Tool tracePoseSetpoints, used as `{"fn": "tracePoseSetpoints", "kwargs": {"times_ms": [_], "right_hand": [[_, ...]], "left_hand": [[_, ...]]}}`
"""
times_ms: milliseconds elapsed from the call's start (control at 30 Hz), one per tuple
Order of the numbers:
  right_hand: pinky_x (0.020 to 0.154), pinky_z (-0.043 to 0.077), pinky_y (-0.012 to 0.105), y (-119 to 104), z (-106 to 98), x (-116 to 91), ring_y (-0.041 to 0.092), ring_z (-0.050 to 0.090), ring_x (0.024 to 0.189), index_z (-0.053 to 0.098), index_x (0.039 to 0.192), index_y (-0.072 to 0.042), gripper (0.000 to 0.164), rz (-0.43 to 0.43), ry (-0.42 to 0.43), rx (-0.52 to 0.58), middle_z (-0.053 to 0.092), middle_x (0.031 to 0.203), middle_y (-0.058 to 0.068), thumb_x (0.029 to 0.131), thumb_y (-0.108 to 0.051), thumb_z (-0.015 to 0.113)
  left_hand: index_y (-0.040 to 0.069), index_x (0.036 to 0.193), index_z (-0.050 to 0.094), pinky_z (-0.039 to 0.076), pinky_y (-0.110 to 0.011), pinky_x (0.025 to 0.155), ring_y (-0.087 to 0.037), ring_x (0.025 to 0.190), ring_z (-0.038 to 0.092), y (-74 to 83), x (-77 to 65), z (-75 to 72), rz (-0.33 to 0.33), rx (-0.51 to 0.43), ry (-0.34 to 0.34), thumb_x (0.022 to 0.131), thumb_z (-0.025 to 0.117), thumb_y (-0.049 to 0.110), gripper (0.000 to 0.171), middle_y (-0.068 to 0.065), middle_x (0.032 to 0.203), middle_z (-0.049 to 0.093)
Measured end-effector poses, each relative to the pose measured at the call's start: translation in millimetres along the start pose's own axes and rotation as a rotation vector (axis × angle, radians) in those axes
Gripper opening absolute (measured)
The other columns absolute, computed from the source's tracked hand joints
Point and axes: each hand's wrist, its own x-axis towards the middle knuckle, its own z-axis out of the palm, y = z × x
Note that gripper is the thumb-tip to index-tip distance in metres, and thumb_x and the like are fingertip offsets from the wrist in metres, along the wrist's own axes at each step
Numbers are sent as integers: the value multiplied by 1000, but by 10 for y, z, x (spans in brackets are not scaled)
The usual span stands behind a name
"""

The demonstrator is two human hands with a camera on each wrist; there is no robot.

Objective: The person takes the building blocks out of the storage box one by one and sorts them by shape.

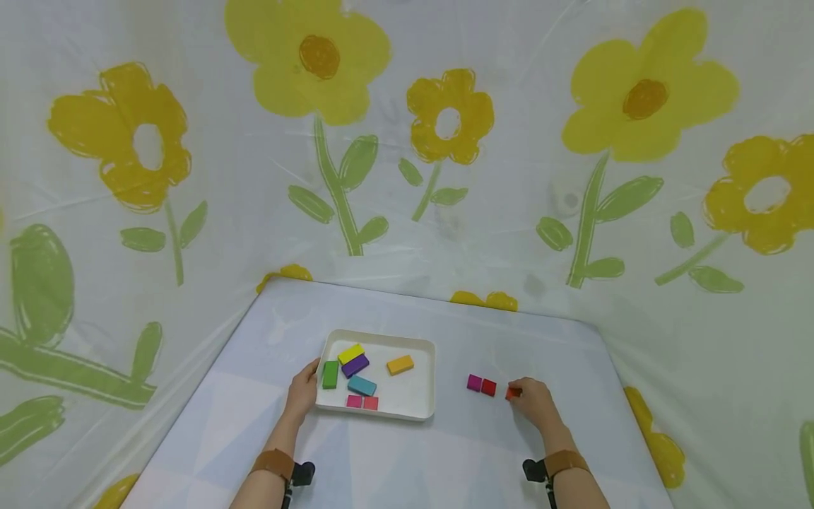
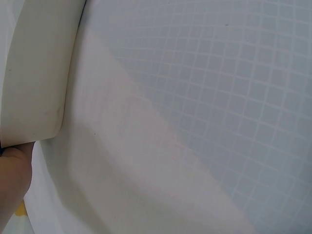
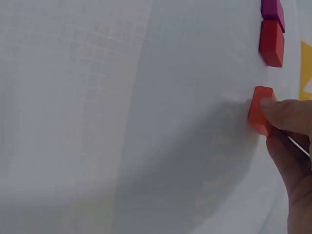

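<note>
key relation: the orange-red block [image 3: 258, 109] is placed at the right end of a short line, with the red block [image 1: 488, 387] to its left across a narrow gap, then the magenta block [image 1: 474, 383] set right beside the red. in the head view the line is run slightly toward the person at its right end. the long axis of the orange-red block can't be made out with confidence; it is partly covered by fingers, and a nearly square face is shown by its neighbours.

the orange-red block is pinched between thumb and fingers by the right hand [image 1: 533, 403]; whether it is lifted at all can't be told. the right hand is by far the nearer one. the tray [image 1: 435, 375], with more coloured blocks inside, is kept well to the left of the line. its left side is touched by the left hand [image 1: 302, 391], finger curl mostly hidden, so grip can't be judged.
</note>
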Motion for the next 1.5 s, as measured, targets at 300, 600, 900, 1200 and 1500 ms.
{"fn": "tracePoseSetpoints", "kwargs": {"times_ms": [300, 600, 900, 1200, 1500], "right_hand": [[92, 59, 51, 6, 15, -3, 31, 67, 99, 72, 111, 5, 28, 7, 13, -3, 73, 109, 20, 83, 0, 72], [91, 59, 51, 22, 27, -19, 32, 67, 99, 72, 109, 4, 27, -9, 19, -16, 73, 108, 21, 82, 1, 73], [92, 58, 55, -64, -48, -59, 41, 66, 106, 68, 120, 4, 41, 11, 113, 49, 69, 119, 27, 84, -14, 77], [83, 62, 46, -794, 196, 65, 31, 73, 94, 75, 106, -1, 28, -296, 363, 67, 77, 104, 16, 78, -7, 80], [92, 62, 33, -1847, 716, 16, 20, 71, 107, 74, 113, -8, 27, -520, -26, 97, 77, 110, 4, 86, -12, 75]], "left_hand": [[2, 154, 30, 23, -60, 124, -47, 149, 22, -7, 15, 10, -1, -8, 2, 106, 27, 8, 48, -27, 158, 30], [2, 153, 31, 23, -61, 123, -48, 148, 23, -4, 14, 5, 4, 2, 7, 105, 27, 8, 48, -27, 158, 31], [2, 153, 31, 23, -60, 123, -48, 149, 23, 3, 23, 18, -1, -4, 5, 105, 27, 8, 49, -27, 158, 30], [2, 154, 30, 23, -60, 124, -48, 148, 23, -18, 6, 5, 4, 17, 7, 106, 27, 8, 48, -27, 158, 30], [1, 154, 29, 23, -60, 124, -48, 148, 23, -19, -3, 25, 16, 2, 3, 106, 27, 9, 48, -27, 159, 29]]}}
